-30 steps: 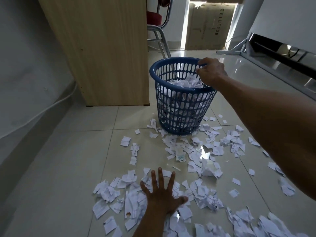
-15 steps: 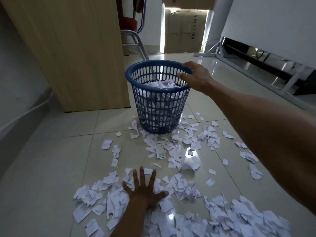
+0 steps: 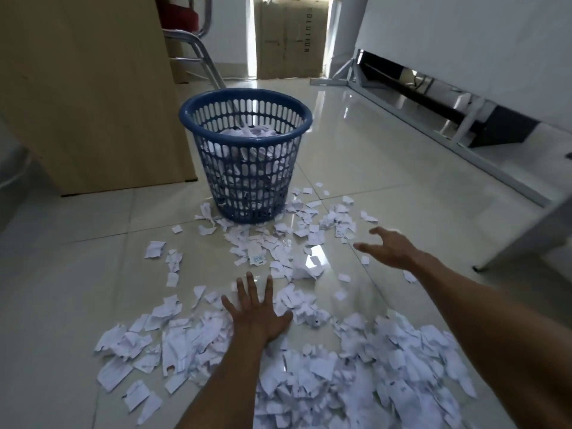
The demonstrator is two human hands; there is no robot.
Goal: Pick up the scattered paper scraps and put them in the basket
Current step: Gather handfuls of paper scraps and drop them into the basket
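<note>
On the far left of the glossy tiled floor [image 3: 62, 305], a flat panel of pale wood-grain cabinet [image 3: 93, 88] is seen, its lower edge resting on the tiles. Lower down, the left hand [image 3: 257, 314] is laid palm-down, fingers straight and fanned wide; nothing is gripped, and the palm is pressed on the floor at the edge of the torn white paper scraps [image 3: 356, 376]. The scraps are thin, ragged and partly crumpled, heaped thickly in the foreground and spread more thinly up to the foot of the basket [image 3: 244, 156]. The basket is stood upright beyond the left hand: round blue plastic, tapered toward the base, its wall pierced with rows of slots through which more white scraps are seen filling much of the inside. To the right, well apart from the basket, the right hand [image 3: 387, 247] is held low over the thin scatter, fingers spread and slightly bent, nothing held; blur prevents telling whether the floor is touched. Further right, a grey metal frame [image 3: 448, 97] is seen along the wall.
</note>
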